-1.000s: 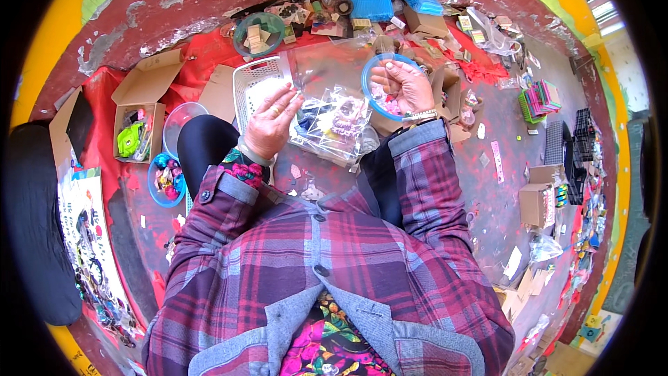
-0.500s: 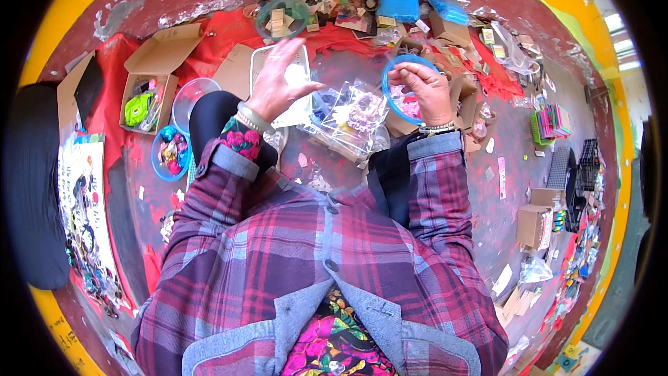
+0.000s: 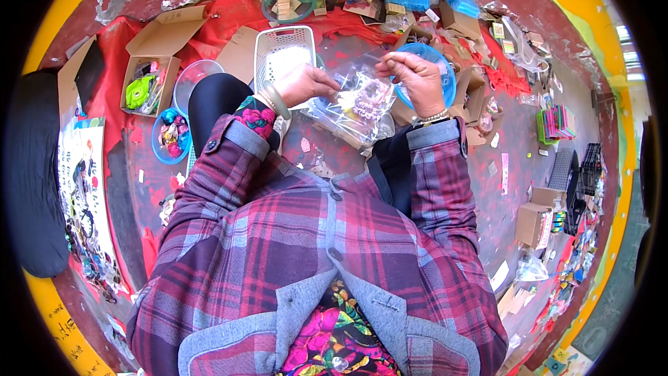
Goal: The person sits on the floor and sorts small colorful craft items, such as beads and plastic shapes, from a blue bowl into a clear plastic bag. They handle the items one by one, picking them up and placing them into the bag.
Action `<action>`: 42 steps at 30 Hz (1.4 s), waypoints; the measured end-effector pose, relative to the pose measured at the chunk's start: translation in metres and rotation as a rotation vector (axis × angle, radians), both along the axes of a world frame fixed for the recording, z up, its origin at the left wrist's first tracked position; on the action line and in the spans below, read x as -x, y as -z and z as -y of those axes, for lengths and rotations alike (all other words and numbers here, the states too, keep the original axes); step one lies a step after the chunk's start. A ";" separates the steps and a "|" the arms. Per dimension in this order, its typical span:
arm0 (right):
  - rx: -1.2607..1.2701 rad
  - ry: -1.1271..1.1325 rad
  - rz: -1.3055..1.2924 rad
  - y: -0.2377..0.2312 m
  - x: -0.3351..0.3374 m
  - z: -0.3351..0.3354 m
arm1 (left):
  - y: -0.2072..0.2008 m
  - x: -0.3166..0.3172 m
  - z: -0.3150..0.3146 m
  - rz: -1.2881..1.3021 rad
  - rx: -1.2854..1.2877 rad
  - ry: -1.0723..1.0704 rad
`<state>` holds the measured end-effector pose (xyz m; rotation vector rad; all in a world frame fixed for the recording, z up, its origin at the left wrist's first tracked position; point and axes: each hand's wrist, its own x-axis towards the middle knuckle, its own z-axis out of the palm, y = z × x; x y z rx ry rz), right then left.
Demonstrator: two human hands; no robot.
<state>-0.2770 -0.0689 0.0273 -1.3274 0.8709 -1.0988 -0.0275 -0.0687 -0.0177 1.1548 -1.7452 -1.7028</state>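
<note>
My left hand (image 3: 306, 86) reaches over the left side of a pile of clear plastic bags (image 3: 341, 129), its fingers drawn together near the bags. What lies between those fingertips is hidden. Higher up and to the right, my right hand (image 3: 417, 82) pinches thumb and forefinger together in front of a blue plastic basin (image 3: 445, 83). Whatever it holds is too thin or clear to name. Within the bag pile a pale pink and lilac scrunchie (image 3: 370, 101) and a cream one show through the plastic.
Beyond my left hand stands a white plastic basket (image 3: 259, 63). To the left are an open cardboard box (image 3: 170, 87) and a blue bowl of shiny baubles (image 3: 167, 160). A green basin (image 3: 266, 1) sits at the back; scraps and boxes litter the floor to the right.
My left hand has come down and right from above the white basket to the bags, its spread fingers drawing together. My right hand has shifted slightly left and stays pinched.
</note>
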 end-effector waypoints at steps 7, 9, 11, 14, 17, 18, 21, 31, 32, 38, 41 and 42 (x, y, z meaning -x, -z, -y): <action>-0.139 0.448 0.244 -0.003 0.047 0.014 | 0.011 -0.033 0.012 0.285 0.096 -0.217; -0.237 0.470 0.351 0.004 0.059 0.016 | 0.011 -0.032 0.014 0.319 0.059 -0.292; -0.343 0.472 0.440 0.011 0.064 0.017 | 0.005 -0.023 0.012 0.309 -0.026 -0.350; -0.434 0.438 0.534 0.016 0.049 0.018 | 0.007 -0.005 -0.002 -0.096 0.014 -0.252; -0.456 0.441 0.567 0.022 0.022 0.019 | 0.002 0.030 -0.017 -0.559 -0.167 -0.195; -0.431 0.397 0.560 0.023 0.013 0.016 | -0.005 0.041 -0.019 -0.694 -0.177 -0.286; -0.375 0.287 0.535 0.020 -0.018 0.004 | -0.016 0.051 -0.011 -1.062 -0.206 -0.498; -0.495 -0.085 0.317 0.017 -0.045 -0.015 | -0.029 0.031 -0.011 -1.252 -0.318 -0.655; -0.483 -0.071 0.289 0.019 -0.045 -0.015 | -0.026 0.029 -0.010 -1.257 -0.332 -0.676; -0.412 -0.045 0.145 0.026 -0.047 -0.017 | -0.013 0.000 0.009 -1.302 -0.276 -0.712; -0.406 -0.004 0.121 0.029 -0.048 -0.018 | -0.022 -0.022 0.019 -1.298 -0.172 -0.762; -0.397 0.013 0.116 0.034 -0.046 -0.016 | -0.024 -0.035 0.023 -1.264 -0.180 -0.857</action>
